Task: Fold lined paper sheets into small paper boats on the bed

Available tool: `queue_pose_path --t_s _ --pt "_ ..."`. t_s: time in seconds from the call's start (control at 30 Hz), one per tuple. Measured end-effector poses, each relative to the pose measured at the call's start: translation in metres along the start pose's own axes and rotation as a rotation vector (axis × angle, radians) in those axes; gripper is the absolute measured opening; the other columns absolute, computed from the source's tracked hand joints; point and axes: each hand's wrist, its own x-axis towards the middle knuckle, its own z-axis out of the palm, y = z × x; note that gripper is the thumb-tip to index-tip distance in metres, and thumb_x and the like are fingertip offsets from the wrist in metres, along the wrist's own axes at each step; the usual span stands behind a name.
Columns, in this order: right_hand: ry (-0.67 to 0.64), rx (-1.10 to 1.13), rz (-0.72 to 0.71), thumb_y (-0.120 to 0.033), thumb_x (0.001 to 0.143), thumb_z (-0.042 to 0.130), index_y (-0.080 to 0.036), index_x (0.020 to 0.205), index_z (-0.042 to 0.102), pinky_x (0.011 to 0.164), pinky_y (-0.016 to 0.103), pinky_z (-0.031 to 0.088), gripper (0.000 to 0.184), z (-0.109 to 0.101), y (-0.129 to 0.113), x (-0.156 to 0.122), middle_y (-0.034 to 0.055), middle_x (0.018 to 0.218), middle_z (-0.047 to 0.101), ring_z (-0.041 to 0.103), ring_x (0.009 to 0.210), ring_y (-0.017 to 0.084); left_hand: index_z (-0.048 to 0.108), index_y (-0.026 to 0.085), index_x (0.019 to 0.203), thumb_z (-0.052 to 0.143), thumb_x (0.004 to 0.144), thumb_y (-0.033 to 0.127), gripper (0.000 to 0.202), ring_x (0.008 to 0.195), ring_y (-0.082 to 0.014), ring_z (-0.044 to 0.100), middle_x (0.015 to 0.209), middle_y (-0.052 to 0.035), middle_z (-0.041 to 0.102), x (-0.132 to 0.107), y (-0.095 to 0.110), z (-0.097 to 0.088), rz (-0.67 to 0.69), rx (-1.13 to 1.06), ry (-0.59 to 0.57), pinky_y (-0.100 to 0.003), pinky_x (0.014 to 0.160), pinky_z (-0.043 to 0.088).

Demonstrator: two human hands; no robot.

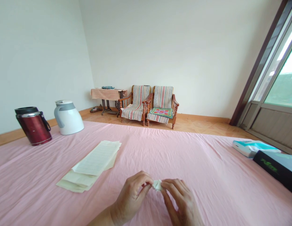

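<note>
A small folded piece of pale paper [157, 185] is held between my two hands, just above the pink cloth [207, 175]. My left hand [134, 196] pinches its left end between thumb and fingertips. On the other side, my right hand [180, 201] grips the right end with thumb and forefinger. Fingertips cover both ends, so only the middle of the paper shows. To the left lies a loose stack of pale lined paper sheets [96, 158], fanned out at an angle.
At the left stand a red thermos mug [34, 127] with a black lid and a white-and-grey jug [69, 117]. A blue-and-white packet [252, 147] and a dark box [275, 168] lie at the right edge. Two wooden armchairs [140, 99] stand beyond.
</note>
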Motion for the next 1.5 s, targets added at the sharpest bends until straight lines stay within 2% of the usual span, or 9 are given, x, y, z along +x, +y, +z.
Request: queue_pose_path --t_s 0.33,0.5,0.87,1.2,1.5 --pt "-0.058 0.231 0.128 -0.014 0.093 0.043 -0.022 0.102 0.057 0.072 0.025 0.052 0.018 0.006 0.003 -0.006 0.0055 0.09 0.065 0.063 0.085 0.016 0.063 0.017 0.09 0.048 0.094 0.016 0.016 0.076 -0.0151 0.061 0.08 -0.005 0.063 0.002 -0.003 0.003 -0.013 0.01 -0.034 -0.022 0.071 0.045" --pt "-0.062 0.244 0.141 -0.015 0.094 0.042 -0.022 0.102 0.057 0.072 0.024 0.053 0.019 0.008 0.006 -0.007 0.0054 0.09 0.065 0.064 0.084 0.015 0.064 0.018 0.089 0.05 0.091 0.011 0.016 0.075 -0.0146 0.061 0.079 -0.0041 0.063 0.001 -0.003 0.004 -0.037 0.028 -0.028 -0.022 0.07 0.046" --pt "-0.082 0.26 0.148 -0.014 0.092 0.041 -0.022 0.103 0.057 0.074 0.023 0.053 0.021 0.006 0.009 -0.008 0.0058 0.092 0.065 0.065 0.086 0.015 0.064 0.018 0.092 0.05 0.089 0.007 0.018 0.076 -0.0147 0.061 0.081 -0.0046 0.064 0.004 -0.001 0.0 0.056 0.107 -0.076 -0.022 0.069 0.046" --pt "-0.118 0.21 0.133 -0.012 0.091 0.044 -0.022 0.102 0.056 0.073 0.025 0.052 0.019 0.006 0.009 -0.01 0.0055 0.092 0.065 0.064 0.086 0.016 0.062 0.017 0.088 0.048 0.087 0.004 0.019 0.074 -0.0144 0.06 0.08 -0.004 0.062 0.004 -0.002 0.0 0.05 0.16 -0.074 -0.022 0.067 0.044" --pt "0.004 0.04 0.053 -0.009 0.088 0.046 -0.022 0.093 0.055 0.061 0.028 0.046 0.016 0.005 0.007 -0.007 0.0037 0.078 0.063 0.06 0.069 0.018 0.06 0.017 0.093 0.044 0.094 0.011 0.017 0.075 -0.0156 0.058 0.08 -0.0045 0.061 0.005 0.0 0.002 0.164 0.322 -0.129 -0.024 0.068 0.044"
